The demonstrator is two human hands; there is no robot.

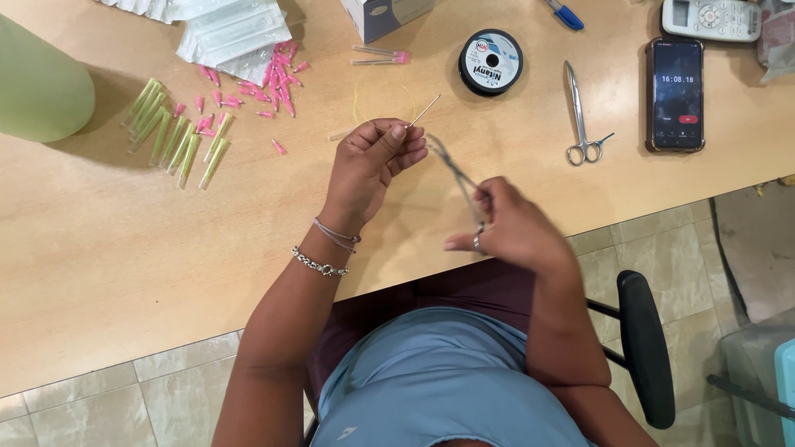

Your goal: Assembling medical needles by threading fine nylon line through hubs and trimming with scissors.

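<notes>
My left hand (374, 157) pinches a thin metal needle (425, 109) that sticks up and to the right from my fingertips, above the wooden table (99, 240). My right hand (509, 225) grips a slim metal clamp tool (453, 170) by its finger loops. The tool's tip reaches up-left to just beside my left fingers. A faint yellowish thread (358, 103) curves on the table just above my left hand.
Pink caps (265, 87) and pale green tubes (174, 132) lie at the upper left beside clear packets (232, 33). A black thread spool (490, 61), metal scissors (580, 116), a phone (676, 93), a remote (712, 18) and a green bottle (37, 83) sit around. A black chair arm (646, 348) is lower right.
</notes>
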